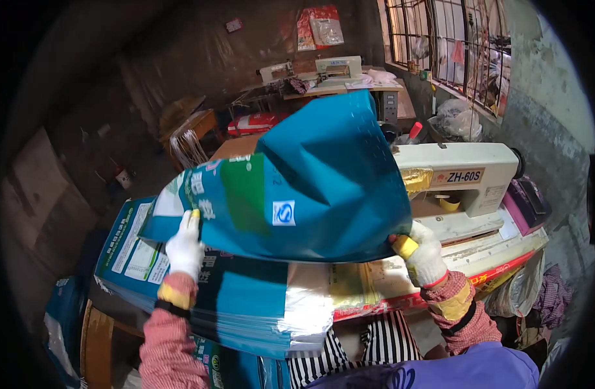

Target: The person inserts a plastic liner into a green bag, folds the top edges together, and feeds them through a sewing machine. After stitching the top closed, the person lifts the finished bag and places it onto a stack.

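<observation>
Pinching the near right corner of a teal printed sack [336,175], the gloved right hand [423,253] sits just beside a cream sewing machine [466,159]. The gloved left hand [186,246] lays its fingers on the near left edge; I cannot tell whether they grip. Bulging upward, the sack hangs over a stack of similar sacks [252,285] and blocks part of the far view, where another sewing machine [339,65] stands left of a barred window [462,58].
</observation>
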